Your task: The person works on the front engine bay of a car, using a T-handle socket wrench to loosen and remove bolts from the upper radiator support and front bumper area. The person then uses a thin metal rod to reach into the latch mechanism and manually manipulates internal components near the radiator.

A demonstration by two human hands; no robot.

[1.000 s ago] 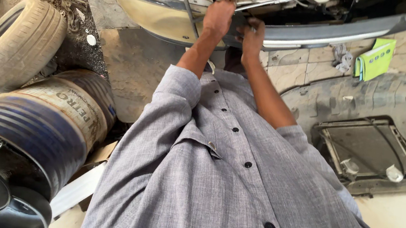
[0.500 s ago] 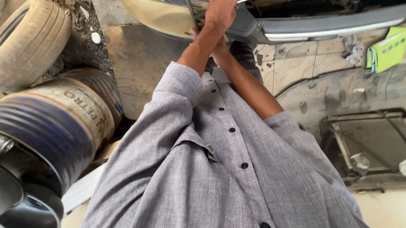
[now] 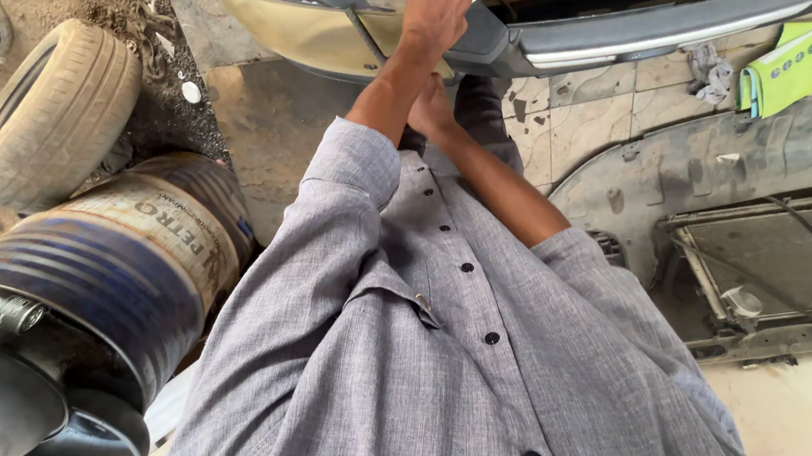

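Bumper under L hand, palm flat, fingers spread; R hand below, grip unclear.

Left hand reaches forward, arm straight; right hand, apparently closed, lower.

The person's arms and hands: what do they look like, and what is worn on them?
Both arms wear the sleeves of a grey woven shirt with dark buttons, rolled or pushed up near the elbows, so the forearms are bare. The left hand and right hand are bare too: no gloves. No watch or ring shows.
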